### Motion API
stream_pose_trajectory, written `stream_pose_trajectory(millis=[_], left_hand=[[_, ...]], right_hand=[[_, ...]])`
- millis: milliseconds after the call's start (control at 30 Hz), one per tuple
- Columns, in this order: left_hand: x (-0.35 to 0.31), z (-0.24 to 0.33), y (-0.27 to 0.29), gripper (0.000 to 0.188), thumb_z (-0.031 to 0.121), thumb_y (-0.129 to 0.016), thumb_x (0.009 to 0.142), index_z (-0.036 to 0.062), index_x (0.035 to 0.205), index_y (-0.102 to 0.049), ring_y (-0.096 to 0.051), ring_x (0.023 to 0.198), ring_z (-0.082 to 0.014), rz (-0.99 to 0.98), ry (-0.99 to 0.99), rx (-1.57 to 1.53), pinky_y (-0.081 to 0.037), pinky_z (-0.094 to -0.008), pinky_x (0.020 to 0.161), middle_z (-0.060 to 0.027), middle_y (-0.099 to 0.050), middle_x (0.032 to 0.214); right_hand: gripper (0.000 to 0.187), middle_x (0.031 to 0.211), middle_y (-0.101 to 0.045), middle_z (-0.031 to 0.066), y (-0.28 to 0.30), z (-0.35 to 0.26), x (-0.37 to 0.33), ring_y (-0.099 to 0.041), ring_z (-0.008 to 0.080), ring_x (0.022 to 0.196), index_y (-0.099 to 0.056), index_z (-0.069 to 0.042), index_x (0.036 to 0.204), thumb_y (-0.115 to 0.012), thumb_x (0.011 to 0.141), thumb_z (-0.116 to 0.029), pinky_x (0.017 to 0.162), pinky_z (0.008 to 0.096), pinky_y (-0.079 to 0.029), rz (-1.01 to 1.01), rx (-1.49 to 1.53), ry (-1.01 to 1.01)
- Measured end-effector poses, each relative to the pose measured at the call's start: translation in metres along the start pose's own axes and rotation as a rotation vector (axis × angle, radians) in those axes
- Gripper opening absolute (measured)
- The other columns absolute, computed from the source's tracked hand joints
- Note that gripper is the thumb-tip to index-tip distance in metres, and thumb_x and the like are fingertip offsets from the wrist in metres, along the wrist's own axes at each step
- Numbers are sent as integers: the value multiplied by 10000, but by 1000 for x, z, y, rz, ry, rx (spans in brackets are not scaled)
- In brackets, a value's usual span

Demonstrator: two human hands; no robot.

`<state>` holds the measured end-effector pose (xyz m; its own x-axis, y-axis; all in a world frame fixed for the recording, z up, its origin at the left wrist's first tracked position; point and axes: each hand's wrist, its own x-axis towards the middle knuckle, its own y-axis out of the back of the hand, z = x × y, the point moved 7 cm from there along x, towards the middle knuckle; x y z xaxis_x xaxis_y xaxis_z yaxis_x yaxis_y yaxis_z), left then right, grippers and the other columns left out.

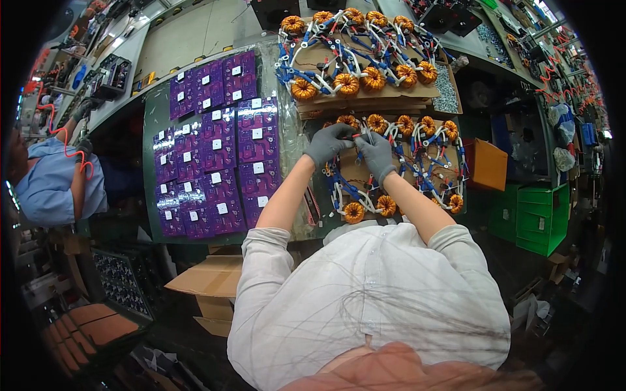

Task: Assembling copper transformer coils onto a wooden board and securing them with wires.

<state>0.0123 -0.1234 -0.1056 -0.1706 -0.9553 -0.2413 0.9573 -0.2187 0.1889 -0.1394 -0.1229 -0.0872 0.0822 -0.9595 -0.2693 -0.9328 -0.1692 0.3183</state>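
Observation:
My left hand [329,143] and my right hand [376,156], both in grey gloves, meet over the near group of copper-wound toroid coils. The fingers of each are closed in a pinch. Something small, with red and dark parts, shows between the fingertips; its kind is too small to make out. A slim light-coloured piece stands at my right fingers. Around the hands lie orange coils [405,125] with white and blue leads [427,179] ending in ring lugs, on brown cardboard [355,171]. One coil [347,122] sits just beyond my left hand.
Purple circuit boards [217,144] with white square labels lie in rows at left. Another coil group [346,83] rests on stacked cardboard beyond, beside a tray of small metal parts [446,88]. Green crates [542,218] and an orange bin [489,164] stand right. A co-worker [59,173] is far left.

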Motion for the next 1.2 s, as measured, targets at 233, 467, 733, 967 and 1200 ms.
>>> stream_pose_trajectory(millis=[233, 467, 733, 967, 1200], left_hand=[[-5, 1, 1, 425, 181, -697, 744, 52, 1134, -585, -608, 962, -187, 114, 11, 38, -458, -294, 847, -100, -642, 1053], [-5, 12, -1, 417, 196, -653, 772, 77, 1164, -576, -614, 981, -258, 182, -16, 159, -468, -321, 849, -148, -628, 1073], [-1, 46, 6, 247, 211, -585, 799, 74, 997, -636, -607, 830, -304, 111, -79, 907, -477, -386, 709, -149, -606, 918], [-6, 27, 1, 271, 253, -603, 800, 47, 975, -626, -584, 804, -200, -142, 1, 72, -453, -340, 734, -91, -599, 891], [1, 20, 13, 263, 199, -623, 812, 33, 1016, -611, -561, 821, -127, -56, 17, -178, -452, -278, 742, -62, -621, 931]], right_hand=[[233, 698, -611, 63, 17, -6, 3, -555, 122, 648, -619, 3, 829, -649, 803, -226, 615, 277, -441, -1, 6, 11], [269, 771, -641, 128, -4, -1, 13, -598, 235, 698, -636, -24, 889, -666, 803, -278, 658, 332, -456, 109, -104, 46], [271, 800, -651, 100, -6, 2, 14, -599, 192, 700, -636, -31, 900, -682, 793, -276, 659, 309, -466, 76, -42, 33], [182, 798, -646, 30, -9, 11, 20, -566, 99, 703, -643, -20, 896, -666, 812, -180, 642, 257, -454, 33, 194, 14], [149, 802, -628, -18, -4, 25, 22, -548, 65, 713, -655, -27, 914, -612, 860, -159, 660, 228, -446, -187, 450, -205]])
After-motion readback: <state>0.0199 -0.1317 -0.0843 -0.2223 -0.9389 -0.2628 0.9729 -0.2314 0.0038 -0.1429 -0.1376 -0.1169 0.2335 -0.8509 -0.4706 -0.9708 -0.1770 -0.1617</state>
